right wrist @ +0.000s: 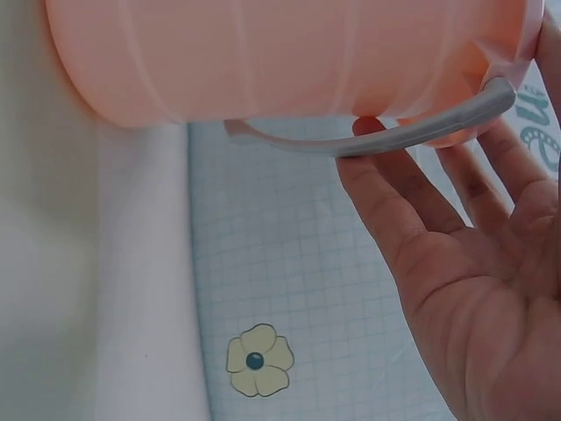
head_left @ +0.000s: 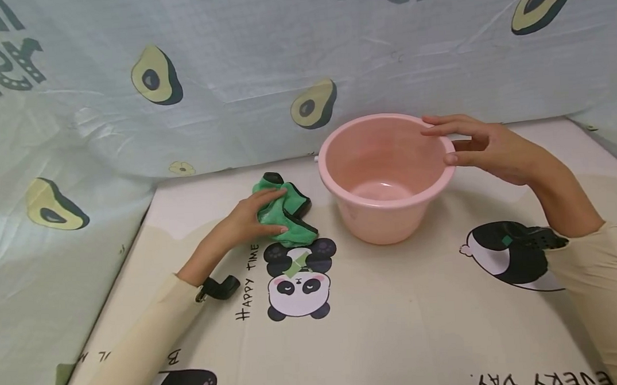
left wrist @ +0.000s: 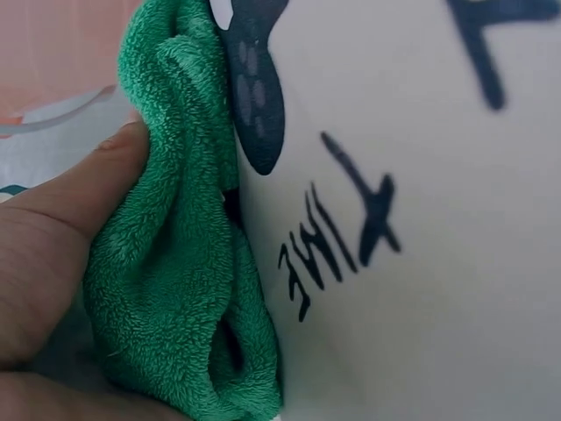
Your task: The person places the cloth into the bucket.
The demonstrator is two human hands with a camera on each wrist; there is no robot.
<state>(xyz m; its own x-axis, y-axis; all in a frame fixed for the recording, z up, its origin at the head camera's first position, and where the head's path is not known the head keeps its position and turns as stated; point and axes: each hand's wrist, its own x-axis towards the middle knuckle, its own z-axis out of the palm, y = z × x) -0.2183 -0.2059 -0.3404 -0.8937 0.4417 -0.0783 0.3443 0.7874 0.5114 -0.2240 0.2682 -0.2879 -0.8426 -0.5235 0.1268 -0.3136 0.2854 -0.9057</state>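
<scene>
A crumpled green cloth [head_left: 298, 230] with dark edging lies on the table, and my left hand [head_left: 232, 224] holds it between thumb and fingers. Close up in the left wrist view, the thumb [left wrist: 96, 180] presses against the fluffy cloth [left wrist: 175, 263]. To the right stands an upright pink bucket [head_left: 384, 218], its inside bare as far as it shows. My right hand [head_left: 508, 152] grips the bucket's right rim, thumb towards the front and fingers over the back part. From the right wrist, the hand [right wrist: 473, 272] has fingertips at the grey handle [right wrist: 421, 130] and the bucket wall [right wrist: 237, 57].
Panda drawings and lettering are printed on the pale table cover [head_left: 376, 333]. Behind the table hangs a sheet [head_left: 230, 64] with avocado prints, close behind the bucket. Another side of that sheet runs down along the table's left edge. Dark straps show at both wrists.
</scene>
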